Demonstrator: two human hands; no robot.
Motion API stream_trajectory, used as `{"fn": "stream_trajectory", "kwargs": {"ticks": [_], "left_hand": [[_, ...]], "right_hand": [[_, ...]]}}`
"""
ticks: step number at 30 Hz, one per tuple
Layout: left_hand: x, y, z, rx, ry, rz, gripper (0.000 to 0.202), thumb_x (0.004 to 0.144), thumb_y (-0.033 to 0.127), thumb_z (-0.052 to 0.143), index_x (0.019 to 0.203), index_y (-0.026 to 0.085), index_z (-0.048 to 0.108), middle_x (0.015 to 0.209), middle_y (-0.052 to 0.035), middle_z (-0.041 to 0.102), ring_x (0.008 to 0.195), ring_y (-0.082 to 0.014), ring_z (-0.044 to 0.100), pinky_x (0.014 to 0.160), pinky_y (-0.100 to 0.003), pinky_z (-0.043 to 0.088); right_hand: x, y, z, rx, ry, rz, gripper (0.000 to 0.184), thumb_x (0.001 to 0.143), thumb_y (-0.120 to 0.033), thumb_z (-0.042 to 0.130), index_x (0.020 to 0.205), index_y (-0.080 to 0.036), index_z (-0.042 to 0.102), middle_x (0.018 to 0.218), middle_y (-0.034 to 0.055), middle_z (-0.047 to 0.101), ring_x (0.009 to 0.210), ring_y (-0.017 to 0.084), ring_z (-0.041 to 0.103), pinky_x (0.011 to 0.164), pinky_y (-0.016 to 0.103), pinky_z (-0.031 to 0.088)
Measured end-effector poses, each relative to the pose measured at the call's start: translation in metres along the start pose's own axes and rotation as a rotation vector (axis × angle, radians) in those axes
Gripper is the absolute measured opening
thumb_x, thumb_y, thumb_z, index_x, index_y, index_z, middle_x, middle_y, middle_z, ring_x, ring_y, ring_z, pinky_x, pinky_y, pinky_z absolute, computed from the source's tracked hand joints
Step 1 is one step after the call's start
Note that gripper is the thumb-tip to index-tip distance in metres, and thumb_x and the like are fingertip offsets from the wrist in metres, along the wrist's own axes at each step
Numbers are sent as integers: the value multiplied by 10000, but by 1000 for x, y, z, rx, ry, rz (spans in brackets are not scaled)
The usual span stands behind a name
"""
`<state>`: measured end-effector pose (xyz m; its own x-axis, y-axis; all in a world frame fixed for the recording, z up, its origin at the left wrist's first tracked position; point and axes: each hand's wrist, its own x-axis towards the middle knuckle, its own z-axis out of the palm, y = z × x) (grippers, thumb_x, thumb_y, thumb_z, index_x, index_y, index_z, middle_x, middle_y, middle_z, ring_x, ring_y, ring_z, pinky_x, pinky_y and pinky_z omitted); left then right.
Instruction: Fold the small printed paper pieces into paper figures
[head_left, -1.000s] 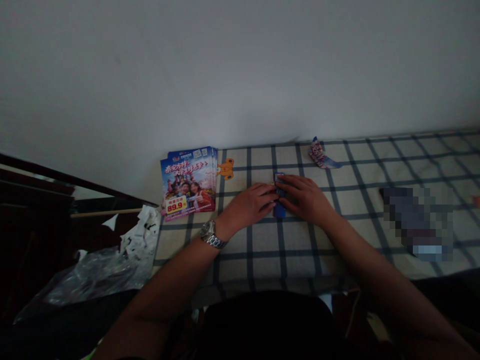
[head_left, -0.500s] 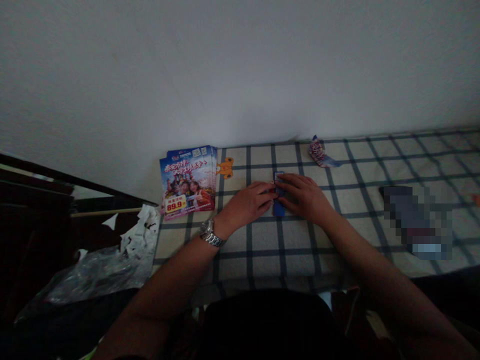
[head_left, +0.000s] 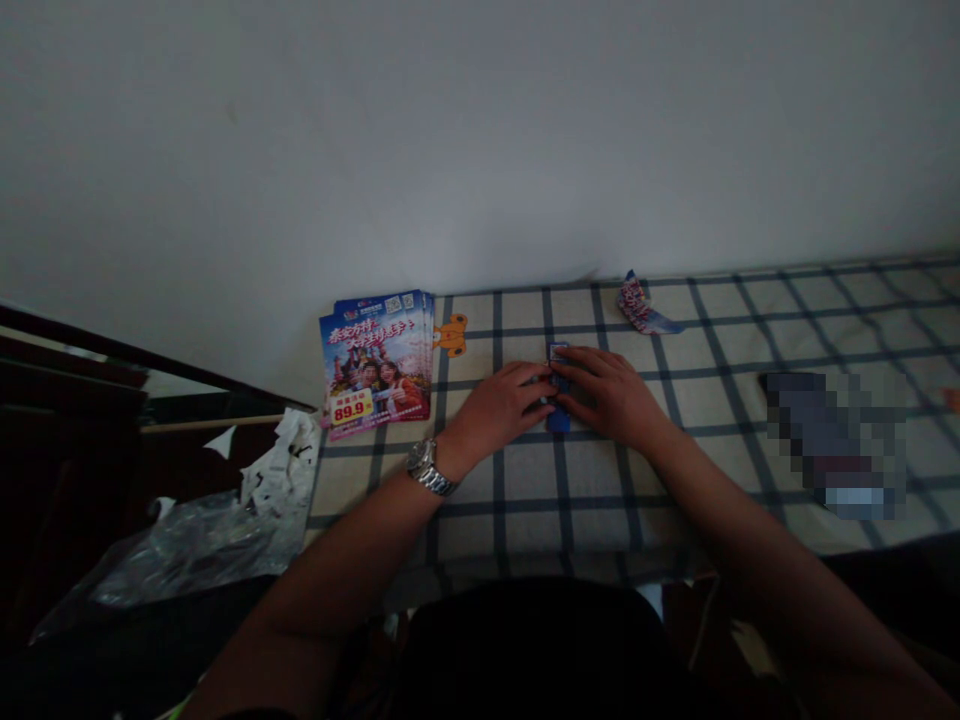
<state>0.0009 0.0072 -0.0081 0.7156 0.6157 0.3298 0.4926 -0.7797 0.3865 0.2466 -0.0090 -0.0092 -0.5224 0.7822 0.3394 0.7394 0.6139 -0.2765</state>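
A narrow blue folded paper flyer lies on the checked cloth between my hands, with small pale print at its far end. From the left, my left hand has its thumb and fingertips closed on the strip's middle. A metal-banded watch sits on that wrist. My right hand bends its fingers over the strip from the other side, fingertips against those of the left. Much of the strip's middle is hidden under the fingers.
A stack of printed flyers stands on the left of the cloth. Near the wall lies a crumpled printed paper. A blurred dark object is at the right. Clear plastic and torn white paper sit beyond the left edge.
My left hand has shifted slightly right over the blue strip, and its fingers cover a red patch that showed before. My right hand is almost unmoved.
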Motion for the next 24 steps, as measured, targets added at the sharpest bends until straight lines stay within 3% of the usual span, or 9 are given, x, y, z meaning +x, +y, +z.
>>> {"fn": "stream_trajectory", "kwargs": {"ticks": [13, 19, 24], "left_hand": [[1, 6, -1, 34, -1, -19, 246, 1014, 313, 659, 1225, 192, 690, 1340, -92, 644, 1254, -262, 602, 1085, -450, 554], [1, 6, 3, 30, 17, -32, 364, 997, 317, 688, 1328, 171, 647, 1377, -98, 640, 1265, -262, 598, 1103, -443, 547], [1, 6, 4, 35, 8, -36, 351, 1003, 315, 678, 1326, 180, 656, 1389, -100, 633, 1285, -260, 591, 1115, -446, 540]], "right_hand": [[1, -1, -2, 6, -3, 1, 436, 989, -340, 663, 1407, -218, 641, 1520, 122, 611, 1379, 338, 581, 1117, 547, 492], [0, 1, 1, 15, -3, 6, 452, 984, -345, 668, 1420, -231, 630, 1525, 114, 607, 1390, 340, 571, 1117, 557, 488], [0, 3, 3, 36, 4, 12, 460, 978, -357, 671, 1426, -261, 631, 1525, 99, 609, 1394, 341, 570, 1120, 563, 486]]}}
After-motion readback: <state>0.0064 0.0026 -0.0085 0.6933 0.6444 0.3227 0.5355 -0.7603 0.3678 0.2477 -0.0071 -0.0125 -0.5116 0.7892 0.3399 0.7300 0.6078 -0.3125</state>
